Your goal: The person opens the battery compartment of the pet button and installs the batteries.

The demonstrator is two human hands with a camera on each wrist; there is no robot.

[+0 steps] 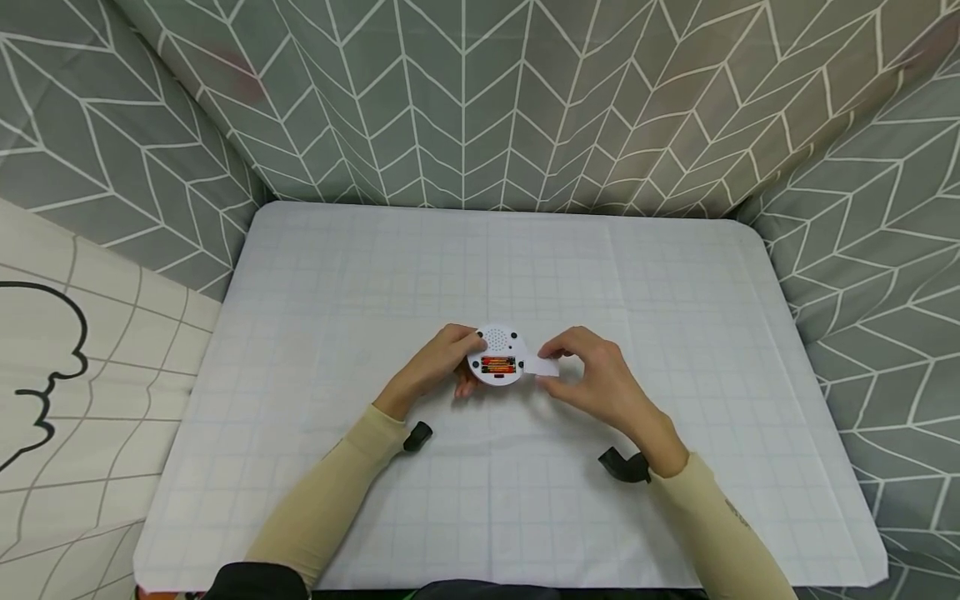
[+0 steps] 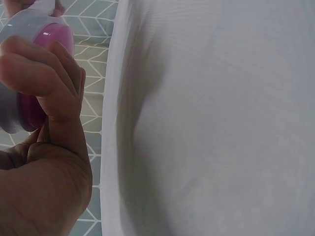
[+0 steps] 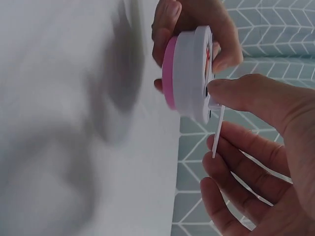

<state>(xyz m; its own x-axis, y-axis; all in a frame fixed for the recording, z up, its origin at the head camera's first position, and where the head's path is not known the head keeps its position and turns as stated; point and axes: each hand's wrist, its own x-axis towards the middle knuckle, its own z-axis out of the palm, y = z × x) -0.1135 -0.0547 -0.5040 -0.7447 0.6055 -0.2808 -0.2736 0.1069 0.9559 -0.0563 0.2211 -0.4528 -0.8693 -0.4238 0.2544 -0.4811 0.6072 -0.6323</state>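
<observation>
A round device (image 1: pixel 495 337), white with a pink face on its far side, is held up above the table with its back toward the head camera. Speaker holes and a battery compartment with two red-and-black batteries (image 1: pixel 498 365) show on that back. My left hand (image 1: pixel 435 362) grips the device's left edge, thumb on the back and fingers beneath. At the opposite edge, my right hand (image 1: pixel 600 379) pinches a thin white battery cover (image 1: pixel 543 366), which sticks out beside the compartment. In the right wrist view, the cover (image 3: pixel 219 132) stands edge-on, overlapping the device's rim.
A white cloth with a faint grid covers the table (image 1: pixel 487 483). Grey-green curtains (image 1: pixel 495 108) with a white chevron pattern hang behind and at the sides. Black straps (image 1: pixel 626 467) sit at both wrists.
</observation>
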